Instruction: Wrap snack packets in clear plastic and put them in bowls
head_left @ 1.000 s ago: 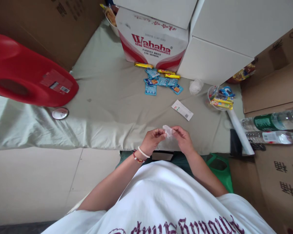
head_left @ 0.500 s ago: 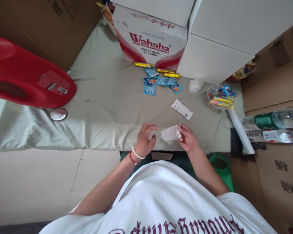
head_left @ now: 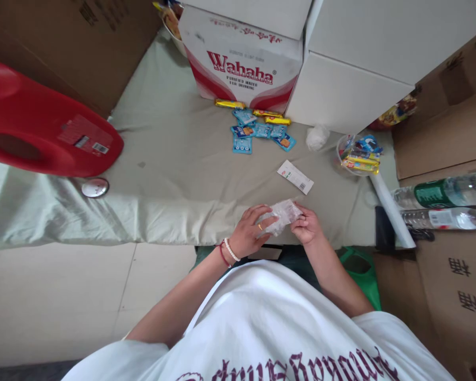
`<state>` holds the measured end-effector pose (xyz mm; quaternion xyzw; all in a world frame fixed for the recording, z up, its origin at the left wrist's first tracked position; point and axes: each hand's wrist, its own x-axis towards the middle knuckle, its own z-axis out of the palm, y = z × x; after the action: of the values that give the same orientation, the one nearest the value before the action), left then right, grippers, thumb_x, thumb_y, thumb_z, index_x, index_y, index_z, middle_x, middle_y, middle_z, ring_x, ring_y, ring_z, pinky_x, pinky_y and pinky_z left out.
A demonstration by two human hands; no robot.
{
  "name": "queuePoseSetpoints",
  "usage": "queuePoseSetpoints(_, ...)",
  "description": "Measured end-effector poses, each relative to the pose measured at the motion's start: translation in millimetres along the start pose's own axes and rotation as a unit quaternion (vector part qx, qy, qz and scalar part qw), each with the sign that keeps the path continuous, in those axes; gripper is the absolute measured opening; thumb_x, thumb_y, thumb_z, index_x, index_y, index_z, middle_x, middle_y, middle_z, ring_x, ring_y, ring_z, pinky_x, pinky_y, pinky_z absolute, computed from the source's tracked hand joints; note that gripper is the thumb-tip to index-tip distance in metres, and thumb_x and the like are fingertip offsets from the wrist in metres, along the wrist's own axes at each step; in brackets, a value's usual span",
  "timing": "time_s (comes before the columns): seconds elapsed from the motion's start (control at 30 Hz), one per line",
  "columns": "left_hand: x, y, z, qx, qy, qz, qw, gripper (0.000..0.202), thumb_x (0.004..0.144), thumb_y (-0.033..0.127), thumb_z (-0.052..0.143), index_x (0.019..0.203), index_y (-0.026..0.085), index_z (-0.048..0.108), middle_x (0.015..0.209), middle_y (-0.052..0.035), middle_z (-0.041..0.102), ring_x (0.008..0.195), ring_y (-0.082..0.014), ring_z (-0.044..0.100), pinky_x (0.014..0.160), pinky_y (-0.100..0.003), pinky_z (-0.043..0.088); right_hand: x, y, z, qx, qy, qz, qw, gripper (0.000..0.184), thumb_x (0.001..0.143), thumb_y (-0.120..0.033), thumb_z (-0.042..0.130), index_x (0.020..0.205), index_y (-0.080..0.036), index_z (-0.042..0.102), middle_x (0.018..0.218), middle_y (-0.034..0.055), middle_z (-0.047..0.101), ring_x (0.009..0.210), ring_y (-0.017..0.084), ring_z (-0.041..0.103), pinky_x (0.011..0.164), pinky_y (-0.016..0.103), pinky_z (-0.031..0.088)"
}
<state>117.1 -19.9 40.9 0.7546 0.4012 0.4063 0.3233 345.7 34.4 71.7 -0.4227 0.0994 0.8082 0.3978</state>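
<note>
A crumpled clear plastic bag [head_left: 284, 212] is held between my two hands over the front edge of the cloth. My right hand [head_left: 306, 225] pinches its right end between thumb and fingers. At the left end, my left hand [head_left: 252, 230] has its fingers bent over the plastic, with the thumb below. What the bag contains, if anything, I cannot make out. Just beyond it lies a flat white packet [head_left: 295, 177] with a barcode. Farther back are several blue snack packets [head_left: 243, 144] and a few yellow-wrapped sticks [head_left: 277, 120].
A red jug [head_left: 51, 127] and a round metal lid [head_left: 95, 187] are on the left. White cartons [head_left: 244, 63] stand at the back. To the right are a crumpled white ball [head_left: 317, 137], a clear tub [head_left: 338, 153] of snacks, a white roll [head_left: 392, 211] and bottles [head_left: 464, 191].
My left hand has moved right, from open beside the plastic bag to closed on its left end. The bag has shifted slightly right and tilted; my right hand still holds it.
</note>
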Motion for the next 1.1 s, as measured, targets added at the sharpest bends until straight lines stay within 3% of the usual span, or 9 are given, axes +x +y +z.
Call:
queuePoseSetpoints(0.1, -1, 3, 4.2, -0.097, 0.069, -0.093, 0.988, 0.061, 0.083, 0.036, 0.080, 0.139, 0.026, 0.059, 0.146, -0.0156, 0.053, 0.134, -0.0320, 0.055, 0.106, -0.050, 0.053, 0, 0, 2, 0.014, -0.001, -0.016, 1.000, 0.018, 0.089, -0.002, 0.066, 0.086, -0.018, 0.061, 0.053, -0.0117, 0.059, 0.031, 0.000, 0.043, 0.029, 0.003, 0.033)
queuePoseSetpoints(0.2, 3, 7, 5.6, -0.282, 0.150, -0.269, 0.909, 0.069, 0.077, 0.045, 0.084, 0.136, 0.024, 0.056, 0.140, -0.0153, 0.056, 0.114, -0.0259, 0.064, 0.083, -0.038, 0.061, 1, 1, 3, 0.016, -0.001, -0.045, 0.999, 0.019, 0.089, -0.001, 0.064, 0.084, -0.019, 0.059, 0.052, -0.0119, 0.057, 0.031, 0.000, 0.043, 0.029, 0.003, 0.032)
queuePoseSetpoints(0.33, 13, 12, -0.5, -0.449, 0.119, -0.408, 0.786, 0.053, 0.074, 0.058, 0.083, 0.102, 0.016, 0.067, 0.096, -0.0077, 0.069, 0.075, -0.0146, 0.063, 0.058, -0.025, 0.053, 2, 7, 2, 0.017, 0.003, -0.071, 0.997, 0.020, 0.087, -0.001, 0.064, 0.086, -0.020, 0.057, 0.054, -0.0118, 0.053, 0.033, 0.000, 0.041, 0.028, 0.004, 0.030)
queuePoseSetpoints(0.47, 18, 17, -4.1, -0.496, 0.100, -0.423, 0.752, 0.048, 0.077, 0.058, 0.076, 0.094, 0.013, 0.071, 0.088, -0.0101, 0.072, 0.072, -0.0158, 0.063, 0.053, -0.024, 0.047, 0, 15, 1, 0.001, -0.015, -0.077, 0.997, 0.022, 0.082, -0.002, 0.066, 0.086, -0.021, 0.056, 0.059, -0.0089, 0.052, 0.041, 0.003, 0.043, 0.032, 0.005, 0.033)
queuePoseSetpoints(0.6, 15, 20, 2.3, -0.334, 0.143, -0.398, 0.842, 0.022, 0.073, 0.036, 0.071, 0.086, 0.018, 0.069, 0.086, -0.0055, 0.069, 0.072, -0.0156, 0.061, 0.061, -0.027, 0.050, -1, 20, 1, -0.067, -0.022, -0.094, 0.993, 0.022, 0.075, -0.004, 0.069, 0.085, -0.020, 0.056, 0.063, -0.0060, 0.052, 0.047, 0.004, 0.043, 0.038, 0.006, 0.037)
queuePoseSetpoints(0.73, 10, 24, 4.9, -0.129, 0.185, -0.249, 0.942, 0.006, 0.081, 0.026, 0.064, 0.085, 0.022, 0.068, 0.087, -0.0035, 0.066, 0.078, -0.0154, 0.060, 0.073, -0.029, 0.051, 0, 28, -2, -0.190, 0.008, -0.169, 0.967, 0.019, 0.074, -0.017, 0.072, 0.086, -0.021, 0.058, 0.062, -0.0072, 0.050, 0.046, 0.005, 0.034, 0.037, 0.011, 0.030)
queuePoseSetpoints(0.9, 13, 26, 4.0, -0.192, 0.112, -0.292, 0.930, 0.022, 0.090, 0.043, 0.067, 0.096, 0.022, 0.065, 0.090, -0.0043, 0.068, 0.082, -0.0171, 0.065, 0.068, -0.028, 0.052, 6, 44, -12, -0.394, 0.075, -0.310, 0.862, 0.023, 0.082, -0.041, 0.070, 0.083, -0.025, 0.054, 0.058, -0.0088, 0.045, 0.044, 0.008, 0.035, 0.039, 0.019, 0.029)
queuePoseSetpoints(1.0, 14, 24, 8.6, -0.246, 0.055, -0.315, 0.915, 0.049, 0.077, 0.052, 0.081, 0.109, 0.021, 0.063, 0.109, -0.0090, 0.069, 0.095, -0.0206, 0.067, 0.065, -0.027, 0.054, 9, 49, -17, -0.495, 0.089, -0.368, 0.782, 0.018, 0.087, -0.043, 0.061, 0.085, -0.026, 0.057, 0.057, -0.0069, 0.049, 0.046, 0.012, 0.044, 0.044, 0.023, 0.038)
queuePoseSetpoints(1.1, 14, 21, 13.9, -0.252, 0.097, -0.315, 0.910, 0.062, 0.075, 0.053, 0.084, 0.121, 0.021, 0.057, 0.124, -0.0134, 0.063, 0.102, -0.0220, 0.067, 0.068, -0.029, 0.058, 9, 47, -20, -0.580, 0.086, -0.429, 0.687, 0.012, 0.085, -0.035, 0.057, 0.086, -0.024, 0.063, 0.070, 0.0013, 0.065, 0.066, 0.020, 0.063, 0.060, 0.030, 0.050)
